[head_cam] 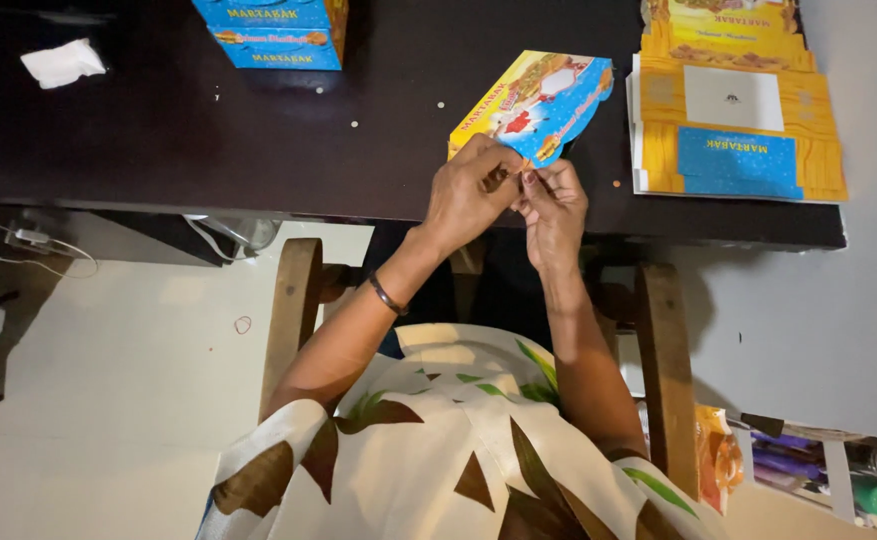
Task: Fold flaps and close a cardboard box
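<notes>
A half-folded carton (533, 105) lies at the table's (208, 140) near edge, both hands (513, 195) at its near corner; flat cartons (733, 100) are stacked toward the right edge, a finished box (273, 30) at the far edge.

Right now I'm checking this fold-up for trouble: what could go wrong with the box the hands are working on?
The half-folded carton sits near the table edge, so it may slide off. Both the left hand and right hand pinch one corner, which could tear or crease. The flat stack close by could get nudged.
</notes>
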